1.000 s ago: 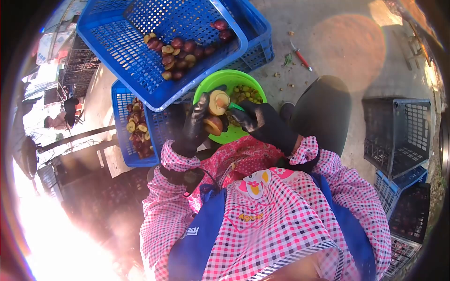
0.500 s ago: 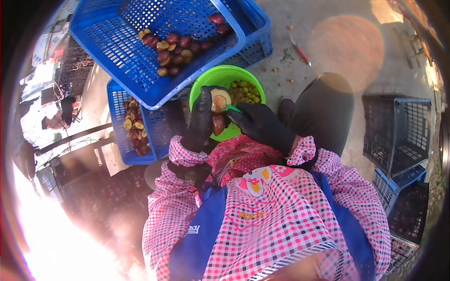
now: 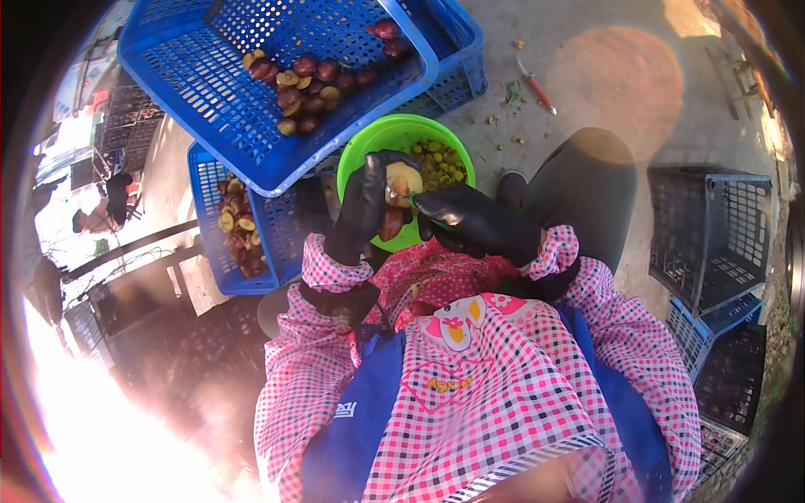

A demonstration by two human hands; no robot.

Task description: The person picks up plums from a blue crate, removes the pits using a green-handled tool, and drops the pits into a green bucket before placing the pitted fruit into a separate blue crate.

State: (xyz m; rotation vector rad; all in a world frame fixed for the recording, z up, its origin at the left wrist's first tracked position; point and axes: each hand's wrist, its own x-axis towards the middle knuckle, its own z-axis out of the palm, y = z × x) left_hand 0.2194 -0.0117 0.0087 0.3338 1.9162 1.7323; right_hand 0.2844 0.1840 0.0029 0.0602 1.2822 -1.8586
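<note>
Both my hands wear black gloves. My left hand [image 3: 362,199] is wrapped round a halved plum-like fruit [image 3: 404,178], its pale yellow cut face showing a brownish middle. Below it, a piece of dark red fruit [image 3: 392,223] also sits at the left fingers. My right hand [image 3: 470,220] is closed on a small green-handled tool [image 3: 412,200]; its tip meets the cut face and its kind is hard to make out. Both hands are over a bright green bucket [image 3: 356,142] holding several small yellow-green and brown pieces [image 3: 440,166], perhaps pits.
A tilted blue crate [image 3: 201,126] with whole and halved red fruit stands ahead, on another blue crate. A lower blue crate [image 3: 201,251] at left holds more halves. A red-handled tool [image 3: 541,94] lies on the floor. Black crates [image 3: 713,239] stand at right.
My right hand has turned and shifted slightly right and down, so the tool's green part shows less. The fruit's cut face has tilted a little in my left hand.
</note>
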